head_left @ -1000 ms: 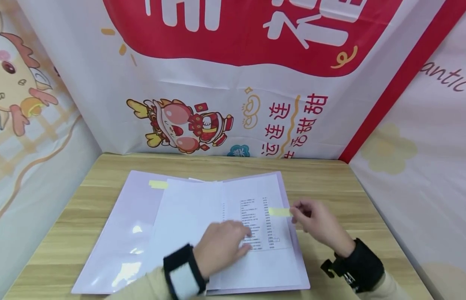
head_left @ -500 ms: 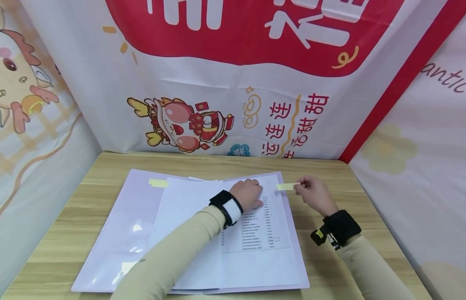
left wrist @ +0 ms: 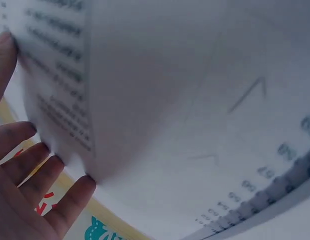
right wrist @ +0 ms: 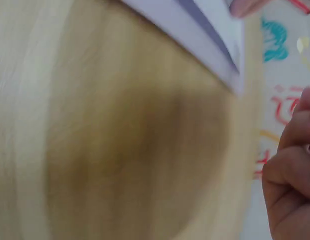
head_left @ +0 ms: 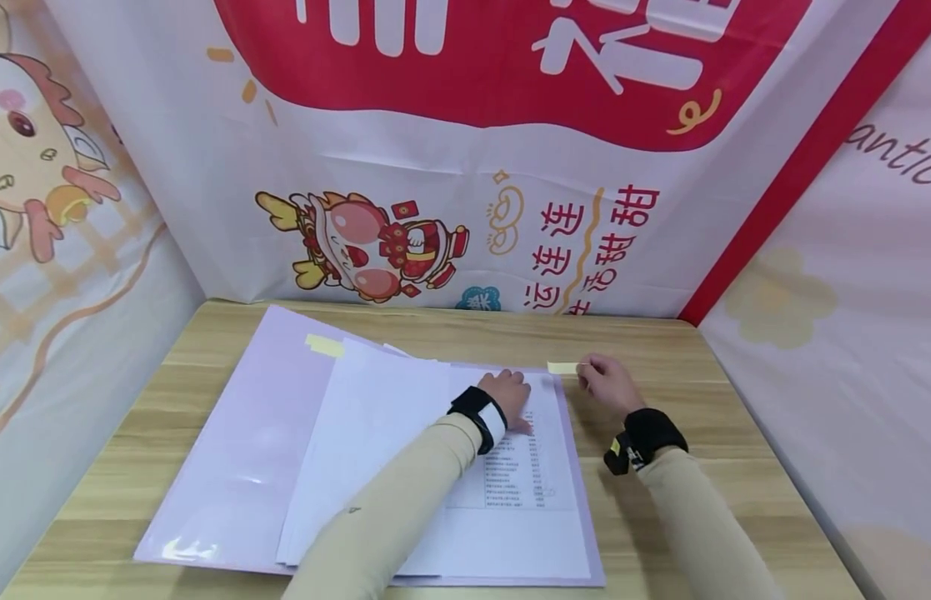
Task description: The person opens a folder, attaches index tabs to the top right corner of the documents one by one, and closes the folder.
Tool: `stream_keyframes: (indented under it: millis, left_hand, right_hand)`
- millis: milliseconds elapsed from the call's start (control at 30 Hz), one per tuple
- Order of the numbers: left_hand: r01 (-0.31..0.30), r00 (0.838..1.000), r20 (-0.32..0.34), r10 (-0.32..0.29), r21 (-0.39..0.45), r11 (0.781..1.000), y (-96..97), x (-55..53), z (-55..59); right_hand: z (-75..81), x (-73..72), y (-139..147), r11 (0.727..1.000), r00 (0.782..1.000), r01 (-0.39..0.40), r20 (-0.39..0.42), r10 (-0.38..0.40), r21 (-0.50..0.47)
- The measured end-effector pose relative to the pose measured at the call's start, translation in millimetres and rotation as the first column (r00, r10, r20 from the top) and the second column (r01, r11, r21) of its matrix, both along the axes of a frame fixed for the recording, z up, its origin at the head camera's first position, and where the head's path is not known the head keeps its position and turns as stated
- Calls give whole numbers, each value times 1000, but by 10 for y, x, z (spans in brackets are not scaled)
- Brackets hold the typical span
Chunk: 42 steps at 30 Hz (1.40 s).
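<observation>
A lilac folder [head_left: 217, 467] lies spread out with white sheets inside. My left hand [head_left: 508, 396] rests on the printed right-hand page [head_left: 518, 537] near its top, fingers extended. In the left wrist view its fingertips [left wrist: 86, 182] touch the paper. Pinched in my right hand [head_left: 609, 385] is one end of a pale yellow sticky strip [head_left: 561, 367], whose free end overlaps the folder's top right corner. The right wrist view shows curled fingers [right wrist: 290, 170], but the strip is not visible there. Another yellow sticky strip [head_left: 325, 345] sits at the left sheet's top edge.
The folder lies on a wood-grain table [head_left: 698, 400]. Behind stands a white and red printed cloth [head_left: 405, 150], with more printed cloth [head_left: 833, 333] along both sides. A corner of white paper [head_left: 397, 351] sticks out past the folder's top edge.
My left hand has slid up the page towards its top. My right hand has carried the yellow sticky strip from the page's right side to the folder's top right corner. The folder has turned slightly.
</observation>
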<state>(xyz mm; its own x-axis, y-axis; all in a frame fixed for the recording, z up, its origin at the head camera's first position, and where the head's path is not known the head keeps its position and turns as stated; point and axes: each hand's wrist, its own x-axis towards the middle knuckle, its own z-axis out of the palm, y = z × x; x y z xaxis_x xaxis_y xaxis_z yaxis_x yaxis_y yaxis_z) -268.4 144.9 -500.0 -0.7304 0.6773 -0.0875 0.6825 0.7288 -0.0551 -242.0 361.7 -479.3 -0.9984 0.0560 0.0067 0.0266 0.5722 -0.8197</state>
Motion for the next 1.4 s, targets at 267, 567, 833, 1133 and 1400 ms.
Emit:
stream_keyframes:
  millis: [267,567,833,1133,1400]
  left_hand:
    - [3,1000,-22,-2,19,1000,44,7,57]
    - [-3,994,109,3,-6,1000,102,34,176]
    - [18,989,148,-13,-33,999,48,140,388]
    - [17,991,137,-7,-67,998,93,81,263]
    - [22,986,168,-16,-33,999,83,67,256]
  right_hand:
    - [-274,-48,79,990,992,3,129,15,-139]
    - [-330,-88,38,997,992,-10,127,20,-81]
    - [-329,-110,44,999,993,-38,113,36,15]
    - [-348,-118,41,998,991,-31,134,22,61]
    - [-304,-105,-1,996,987,-17,160,1,93]
